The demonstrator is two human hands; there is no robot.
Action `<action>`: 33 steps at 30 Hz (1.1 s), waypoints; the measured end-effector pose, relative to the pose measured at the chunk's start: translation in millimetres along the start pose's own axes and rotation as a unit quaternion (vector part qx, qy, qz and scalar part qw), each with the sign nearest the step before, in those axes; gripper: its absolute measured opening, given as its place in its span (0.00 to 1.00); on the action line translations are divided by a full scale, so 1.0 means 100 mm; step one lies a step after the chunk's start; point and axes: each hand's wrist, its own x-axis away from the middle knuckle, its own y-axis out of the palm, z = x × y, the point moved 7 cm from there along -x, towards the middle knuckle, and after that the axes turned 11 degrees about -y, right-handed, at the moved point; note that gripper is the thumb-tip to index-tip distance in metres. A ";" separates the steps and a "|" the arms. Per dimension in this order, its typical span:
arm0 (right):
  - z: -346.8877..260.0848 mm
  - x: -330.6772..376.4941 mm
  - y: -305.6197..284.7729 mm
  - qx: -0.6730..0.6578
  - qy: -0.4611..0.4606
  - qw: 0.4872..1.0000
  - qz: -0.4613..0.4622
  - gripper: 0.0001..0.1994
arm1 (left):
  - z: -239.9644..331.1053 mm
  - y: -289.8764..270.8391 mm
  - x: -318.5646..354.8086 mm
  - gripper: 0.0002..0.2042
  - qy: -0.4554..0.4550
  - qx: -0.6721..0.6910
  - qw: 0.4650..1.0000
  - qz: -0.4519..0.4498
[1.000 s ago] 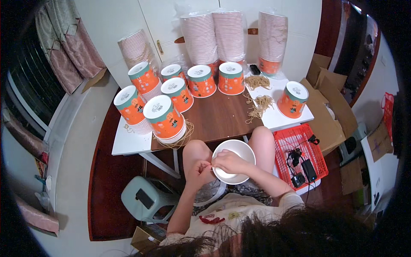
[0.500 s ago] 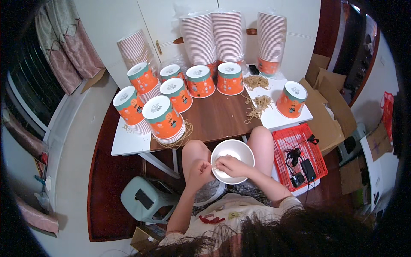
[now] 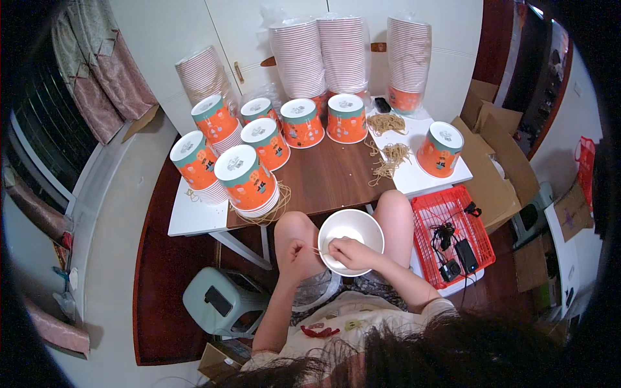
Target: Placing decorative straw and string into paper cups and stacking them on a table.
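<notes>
Between my thighs sits a paper bucket (image 3: 362, 226) with its white inside facing up. My right hand (image 3: 349, 253) reaches over its near-left wall, fingers closed at the rim on one end of a thin tan cord. Just left of the rim, my left hand (image 3: 297, 260) is closed in a pinch on the same cord (image 3: 317, 249), which runs taut across the short gap between both hands. What the right fingertips press against inside the bucket is partly hidden.
Upturned orange-and-green paper buckets (image 3: 302, 127) stand on the brown table (image 3: 323, 171), several of them in stacks. Bagged bucket stacks (image 3: 296, 58) line the back. Tan cord bundles (image 3: 392, 155) lie at right. A red basket (image 3: 424, 223) with chargers and a stool (image 3: 213, 291) flank me.
My left hand has drawn a little to the left, away from the bucket rim, and more of the cord shows between the hands. The right hand stays at the rim.
</notes>
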 end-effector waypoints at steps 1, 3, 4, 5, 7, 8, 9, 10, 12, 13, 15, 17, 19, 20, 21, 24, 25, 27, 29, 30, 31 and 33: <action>-0.01 0.01 -0.02 0.005 -0.001 1.000 0.011 0.04 | -0.01 -0.01 0.00 0.04 -0.012 0.001 1.000 0.002; -0.02 0.03 -0.03 0.010 -0.002 1.000 0.022 0.04 | -0.03 -0.02 0.00 0.04 -0.025 0.003 1.000 0.003; -0.03 0.04 -0.06 0.007 -0.008 0.999 0.052 0.04 | -0.04 -0.02 0.00 0.04 -0.028 0.001 1.000 0.008; -0.04 0.05 -0.09 0.005 -0.014 0.996 0.083 0.03 | -0.05 -0.03 0.01 0.05 -0.031 0.000 0.999 0.014; -0.01 0.09 -0.10 0.013 -0.023 0.995 0.101 0.04 | -0.15 -0.04 0.00 0.05 -0.048 0.010 0.999 0.006; 0.00 0.10 -0.12 0.022 -0.033 0.992 0.119 0.04 | -0.23 -0.04 0.00 0.05 -0.066 0.019 0.998 0.000; 0.01 0.10 -0.11 0.021 -0.033 0.992 0.119 0.04 | -0.26 -0.05 0.00 0.05 -0.066 0.019 0.998 0.000; 0.02 0.11 -0.11 0.028 -0.034 0.991 0.128 0.04 | -0.31 -0.06 0.00 0.04 -0.073 0.023 0.997 0.002; 0.01 0.11 -0.11 0.034 -0.036 0.989 0.138 0.04 | -0.34 -0.07 0.01 0.04 -0.081 0.027 0.996 0.004; -0.03 0.10 -0.11 0.033 -0.041 0.988 0.142 0.05 | -0.37 -0.07 0.02 0.04 -0.105 0.042 0.994 0.009; -0.07 0.10 -0.11 0.031 -0.047 0.988 0.146 0.05 | -0.39 -0.09 0.03 0.04 -0.130 0.057 0.990 0.014; -0.11 0.10 -0.08 0.022 -0.052 0.990 0.132 0.05 | -0.39 -0.09 0.04 0.04 -0.133 0.072 0.988 0.017; -0.16 0.09 -0.08 0.024 -0.066 0.989 0.130 0.05 | -0.37 -0.08 0.05 0.04 -0.131 0.066 0.989 0.018; -0.20 0.09 -0.09 0.026 -0.080 0.988 0.127 0.05 | -0.36 -0.08 0.05 0.04 -0.129 0.061 0.990 0.018; -0.22 0.09 -0.10 0.027 -0.080 0.988 0.127 0.05 | -0.36 -0.08 0.05 0.04 -0.129 0.061 0.990 0.018; -0.32 0.06 -0.14 0.027 -0.057 0.992 0.105 0.05 | -0.30 -0.08 0.07 0.02 -0.093 0.042 0.995 -0.001; -0.37 0.05 -0.19 0.043 -0.028 0.995 0.091 0.05 | -0.21 -0.09 0.11 0.02 -0.056 0.014 0.998 -0.016; -0.51 0.05 -0.28 0.059 0.002 0.995 0.077 0.06 | -0.10 -0.10 0.19 0.01 -0.019 -0.013 0.999 -0.031; -0.77 0.07 -0.31 0.140 -0.078 0.986 0.035 0.07 | -0.13 -0.10 0.26 0.02 -0.059 -0.047 0.996 -0.042; -0.82 0.09 -0.33 0.140 -0.076 0.987 0.034 0.07 | -0.16 -0.11 0.29 0.02 -0.060 -0.046 0.996 -0.044; -0.90 0.11 -0.37 0.112 -0.099 0.987 0.053 0.07 | -0.21 -0.11 0.30 0.02 -0.065 -0.036 0.996 -0.048; -1.02 0.16 -0.40 0.081 -0.120 0.987 0.070 0.08 | -0.27 -0.12 0.33 0.03 -0.073 -0.026 0.996 -0.051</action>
